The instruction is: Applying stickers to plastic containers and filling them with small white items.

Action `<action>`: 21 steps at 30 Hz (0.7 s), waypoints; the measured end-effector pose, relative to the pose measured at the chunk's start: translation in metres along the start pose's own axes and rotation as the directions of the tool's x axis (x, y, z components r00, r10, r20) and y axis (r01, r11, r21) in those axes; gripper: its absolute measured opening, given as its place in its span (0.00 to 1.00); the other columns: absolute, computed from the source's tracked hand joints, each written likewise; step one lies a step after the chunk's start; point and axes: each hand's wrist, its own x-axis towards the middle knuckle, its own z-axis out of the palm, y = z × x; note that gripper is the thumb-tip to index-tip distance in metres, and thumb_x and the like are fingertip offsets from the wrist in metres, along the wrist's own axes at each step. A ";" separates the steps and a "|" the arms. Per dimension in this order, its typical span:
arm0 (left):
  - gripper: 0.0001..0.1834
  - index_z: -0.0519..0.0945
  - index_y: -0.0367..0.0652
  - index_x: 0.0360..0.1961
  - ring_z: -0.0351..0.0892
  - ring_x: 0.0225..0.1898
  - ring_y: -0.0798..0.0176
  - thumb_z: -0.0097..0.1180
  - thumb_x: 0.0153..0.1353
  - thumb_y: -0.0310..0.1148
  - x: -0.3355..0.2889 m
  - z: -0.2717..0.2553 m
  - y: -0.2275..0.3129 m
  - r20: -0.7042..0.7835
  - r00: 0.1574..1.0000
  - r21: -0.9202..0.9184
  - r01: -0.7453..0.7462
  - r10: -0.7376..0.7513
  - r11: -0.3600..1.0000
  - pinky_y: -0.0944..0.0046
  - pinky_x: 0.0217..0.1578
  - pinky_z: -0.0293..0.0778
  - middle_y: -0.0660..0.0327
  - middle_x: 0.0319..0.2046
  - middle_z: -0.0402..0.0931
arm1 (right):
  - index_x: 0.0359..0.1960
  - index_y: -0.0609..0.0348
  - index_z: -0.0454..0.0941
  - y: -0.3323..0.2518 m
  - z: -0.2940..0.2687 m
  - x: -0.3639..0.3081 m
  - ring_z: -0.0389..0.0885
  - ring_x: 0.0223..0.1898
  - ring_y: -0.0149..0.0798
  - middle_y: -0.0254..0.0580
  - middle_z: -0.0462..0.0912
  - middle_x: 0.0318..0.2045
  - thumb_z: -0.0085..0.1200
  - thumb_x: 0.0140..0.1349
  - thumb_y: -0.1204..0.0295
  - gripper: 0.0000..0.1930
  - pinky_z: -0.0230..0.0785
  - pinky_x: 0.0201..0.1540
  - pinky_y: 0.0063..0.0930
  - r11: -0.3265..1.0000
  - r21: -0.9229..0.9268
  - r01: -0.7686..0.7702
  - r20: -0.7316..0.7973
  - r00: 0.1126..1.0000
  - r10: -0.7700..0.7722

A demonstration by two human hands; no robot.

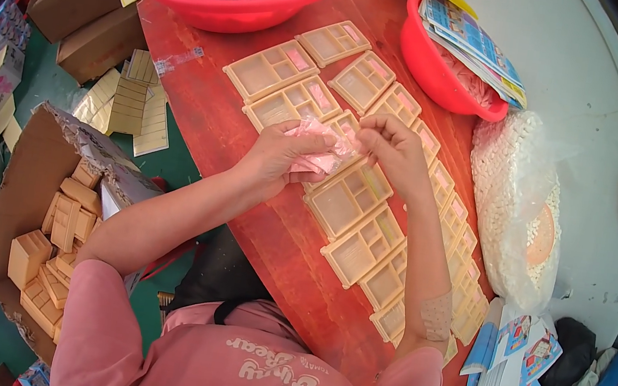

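Observation:
A bunch of small pink packets in clear film (319, 146) is gripped in my left hand (274, 159), above the middle of the trays. Close to its right, my right hand (399, 152) has its thumb and fingers pinched together; what they hold, if anything, is too small to make out. Beige compartment trays (343, 197) lie in slanting rows under and around both hands. Several trays along the far and right side, such as one at the far end (334, 42), have a pink piece in one small compartment. My hands and forearms hide some trays.
The trays lie on a red table (262, 253). At its far side stand a red basin of wrapped packets (223, 16) and another red basin (434, 73) with leaflets on top. A bag of white pellets (509, 188) sits right; a cardboard box (29, 156) of beige trays stands left.

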 end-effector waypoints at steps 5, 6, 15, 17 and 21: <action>0.18 0.72 0.41 0.41 0.78 0.30 0.70 0.61 0.53 0.38 -0.003 0.014 -0.006 0.019 1.000 -0.007 0.008 -0.008 1.000 0.71 0.25 0.78 0.62 0.32 0.77 | 0.36 0.63 0.76 -0.014 0.008 -0.019 0.72 0.24 0.20 0.30 0.76 0.24 0.54 0.57 0.73 0.07 0.62 0.25 0.13 0.966 0.216 -0.142 0.120 0.986 0.118; 0.18 0.72 0.41 0.42 0.78 0.30 0.70 0.59 0.54 0.40 -0.003 0.015 -0.006 0.051 0.999 -0.055 0.016 -0.014 0.998 0.71 0.25 0.77 0.62 0.31 0.77 | 0.36 0.63 0.76 -0.013 0.006 -0.022 0.72 0.24 0.20 0.30 0.76 0.24 0.54 0.57 0.73 0.07 0.62 0.25 0.13 0.966 0.216 -0.142 0.111 0.987 0.120; 0.14 0.73 0.44 0.40 0.77 0.28 0.72 0.55 0.58 0.40 -0.008 0.022 -0.011 0.013 1.000 -0.066 0.013 -0.012 0.998 0.72 0.25 0.76 0.65 0.30 0.76 | 0.33 0.64 0.78 0.006 -0.013 -0.051 0.71 0.21 0.20 0.30 0.78 0.21 0.52 0.58 0.72 0.08 0.62 0.23 0.14 0.967 -0.102 -0.234 -0.224 0.952 0.207; 0.13 0.72 0.44 0.40 0.77 0.27 0.73 0.55 0.58 0.39 -0.010 0.025 -0.012 0.005 1.000 -0.036 0.017 -0.017 0.999 0.72 0.26 0.76 0.66 0.30 0.76 | 0.33 0.65 0.78 0.030 -0.015 -0.058 0.72 0.21 0.22 0.32 0.78 0.21 0.52 0.57 0.72 0.08 0.63 0.24 0.16 0.953 -0.204 -0.222 -0.262 0.951 0.165; 0.13 0.72 0.44 0.39 0.76 0.27 0.72 0.56 0.57 0.38 -0.013 0.025 -0.019 0.020 0.999 0.009 0.029 -0.029 1.000 0.72 0.26 0.74 0.64 0.29 0.76 | 0.33 0.67 0.78 0.033 -0.006 -0.060 0.74 0.23 0.25 0.36 0.79 0.23 0.53 0.56 0.71 0.09 0.67 0.27 0.19 0.874 -0.426 -0.233 -0.277 0.953 0.120</action>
